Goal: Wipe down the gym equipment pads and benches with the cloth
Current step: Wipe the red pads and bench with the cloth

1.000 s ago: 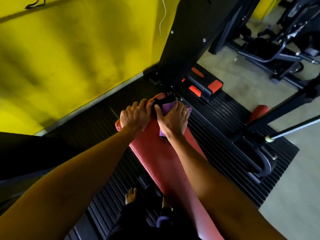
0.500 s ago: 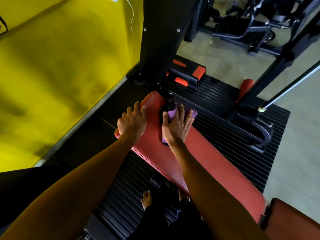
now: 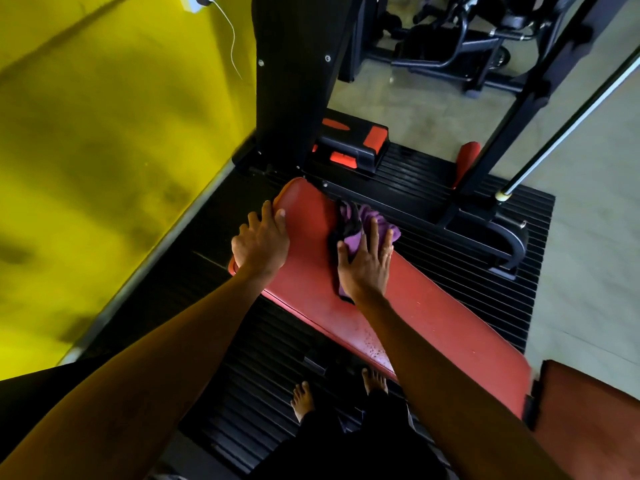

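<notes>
A long red padded bench [image 3: 426,317] runs from the middle of the view down to the lower right. A purple and black cloth [image 3: 353,225] lies near its far end. My right hand [image 3: 365,261] presses flat on the cloth with straight, spread fingers. My left hand [image 3: 261,242] rests on the bench's left edge near the rounded end, fingers extended over the rim. A second red pad [image 3: 588,420] begins at the lower right corner.
A black machine column [image 3: 294,81] rises just beyond the bench end, with a black and red block [image 3: 349,147] at its base. A yellow wall [image 3: 104,150] stands on the left. Black ribbed matting [image 3: 485,271] covers the floor; my bare feet [image 3: 304,400] stand on it. More machines stand behind.
The right hand has slid the cloth from the bench's far tip toward its right edge. The left hand has flattened on the left rim. The view has swung to show more of the bench.
</notes>
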Tool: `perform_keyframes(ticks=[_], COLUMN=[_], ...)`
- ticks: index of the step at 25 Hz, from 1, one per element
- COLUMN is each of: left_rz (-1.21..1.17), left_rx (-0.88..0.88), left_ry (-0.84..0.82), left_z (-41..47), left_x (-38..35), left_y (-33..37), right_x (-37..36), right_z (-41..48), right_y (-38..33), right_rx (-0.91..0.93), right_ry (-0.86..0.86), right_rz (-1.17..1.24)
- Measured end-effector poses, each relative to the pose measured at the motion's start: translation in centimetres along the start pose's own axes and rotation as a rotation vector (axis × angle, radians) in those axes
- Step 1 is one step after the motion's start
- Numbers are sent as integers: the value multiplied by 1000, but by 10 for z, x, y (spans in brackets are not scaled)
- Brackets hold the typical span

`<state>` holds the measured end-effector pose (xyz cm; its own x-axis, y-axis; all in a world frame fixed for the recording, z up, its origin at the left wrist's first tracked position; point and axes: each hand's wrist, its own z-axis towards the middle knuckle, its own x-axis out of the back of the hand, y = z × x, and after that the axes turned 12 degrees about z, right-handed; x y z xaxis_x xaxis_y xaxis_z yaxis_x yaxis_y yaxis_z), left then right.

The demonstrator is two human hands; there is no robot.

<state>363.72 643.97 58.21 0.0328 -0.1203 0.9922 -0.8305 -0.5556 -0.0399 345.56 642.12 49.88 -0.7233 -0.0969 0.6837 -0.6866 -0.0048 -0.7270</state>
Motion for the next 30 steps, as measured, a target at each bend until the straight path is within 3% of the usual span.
perform_keyframes(ticks=[2, 5, 10, 13, 16, 17, 20, 24, 27, 30], left_rz=[-5, -11, -20, -41, -48, -51, -81, -154, -226, -242], left_rx=[-2, -16, -74, -136, -192, -204, -270, -300, -277, -287], left_ry=[6, 15, 10, 9, 2, -7, -35, -78, -72, -51], left_z=[0, -2, -5, -4, 0, 1, 3, -2, -6, -5], left_x=[0, -3, 0, 2, 3, 3, 4, 1, -3, -3], left_y=[-1, -6, -11, -17, -26, -29, -39, -58, -61, -58], right_x=[-9, -28, -21, -8, -13, -19, -39, -35, -25, -32], right_z=[12, -17, -75, -57, -25, -23, -59, -107, -97, -69], right_y=[-38, -71, -8, 19, -25, -46, -82, -30, -3, -47], right_rx=[-89, 72, 356, 180, -122, -145, 124, 375, 126, -183], right_ry=[-15, -11, -56, -36, 19, -1, -67, -66, -18, 28], right_rz=[65, 72, -57, -12, 130, 149, 113, -19, 25, 142])
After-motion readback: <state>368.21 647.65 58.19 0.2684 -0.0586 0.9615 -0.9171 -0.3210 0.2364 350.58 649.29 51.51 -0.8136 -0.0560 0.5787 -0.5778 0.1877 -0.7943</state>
